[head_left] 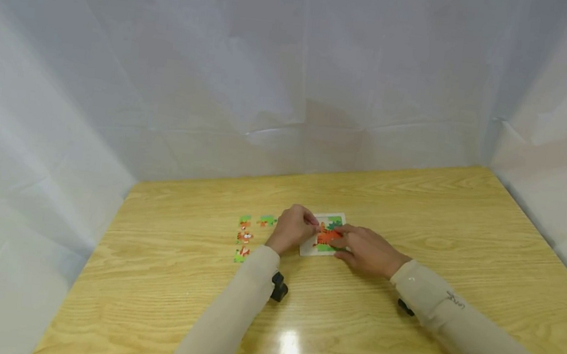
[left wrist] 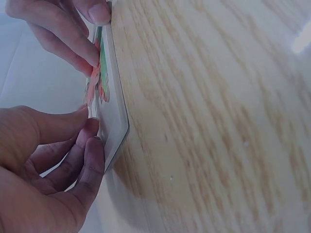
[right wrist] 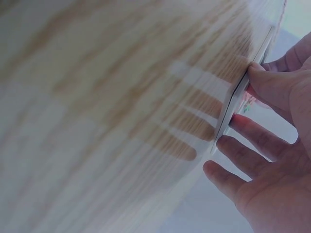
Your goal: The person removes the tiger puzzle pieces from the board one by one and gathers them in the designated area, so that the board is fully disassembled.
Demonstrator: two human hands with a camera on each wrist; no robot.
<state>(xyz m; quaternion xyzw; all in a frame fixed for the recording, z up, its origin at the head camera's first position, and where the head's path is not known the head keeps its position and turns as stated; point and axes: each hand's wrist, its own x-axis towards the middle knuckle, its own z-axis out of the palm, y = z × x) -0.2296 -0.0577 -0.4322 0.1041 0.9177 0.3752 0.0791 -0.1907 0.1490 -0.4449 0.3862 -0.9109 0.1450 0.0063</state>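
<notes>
A puzzle board (head_left: 309, 250) with a pale frame lies on the table, and a red and green picture (head_left: 326, 238) partly fills it. Over its left side, my left hand (head_left: 292, 229) pinches a small puzzle piece (left wrist: 92, 112) between thumb and fingertips; the fingers hide most of that piece. From the right, my right hand (head_left: 370, 252) rests on the board with fairly straight, spread fingers. In the right wrist view its thumb (right wrist: 272, 85) touches the board's edge. The fingers cover part of the picture.
Several loose puzzle pieces (head_left: 244, 237) in green, orange and white lie left of the board, one of them (head_left: 266, 220) close to my left hand. The wooden table (head_left: 158, 279) meets white sheeting (head_left: 211, 77) at the back and sides.
</notes>
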